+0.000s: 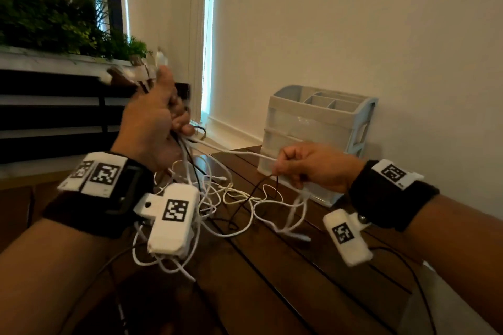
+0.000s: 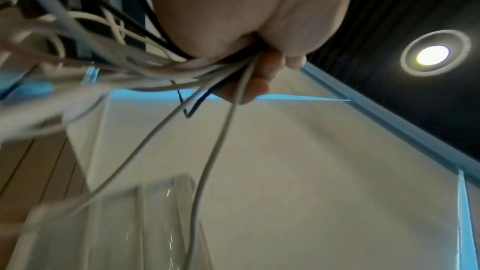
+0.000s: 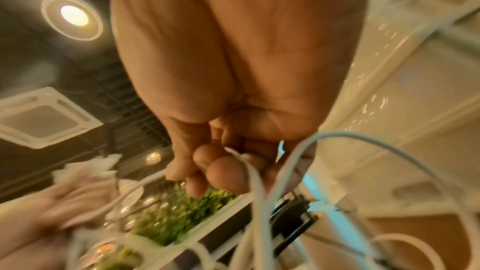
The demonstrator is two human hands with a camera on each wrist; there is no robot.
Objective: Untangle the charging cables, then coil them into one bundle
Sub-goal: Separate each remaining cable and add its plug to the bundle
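Observation:
A tangle of white and black charging cables (image 1: 226, 196) hangs in loops between my hands above the brown table (image 1: 272, 280). My left hand (image 1: 152, 122) is raised at the left and grips a bunch of cables (image 2: 207, 69), with white plug ends (image 1: 160, 58) sticking out above its fingers. My right hand (image 1: 307, 168) is lower, at the right, and pinches a white cable (image 1: 245, 153) that runs taut across to the left hand. In the right wrist view the curled fingers (image 3: 221, 169) hold white strands (image 3: 257, 182).
A pale blue plastic drawer organiser (image 1: 318, 139) stands on the table against the wall, just behind my right hand. A planter with green plants (image 1: 54, 24) runs along the left. A thin black wire (image 1: 408, 275) trails over the table's right edge.

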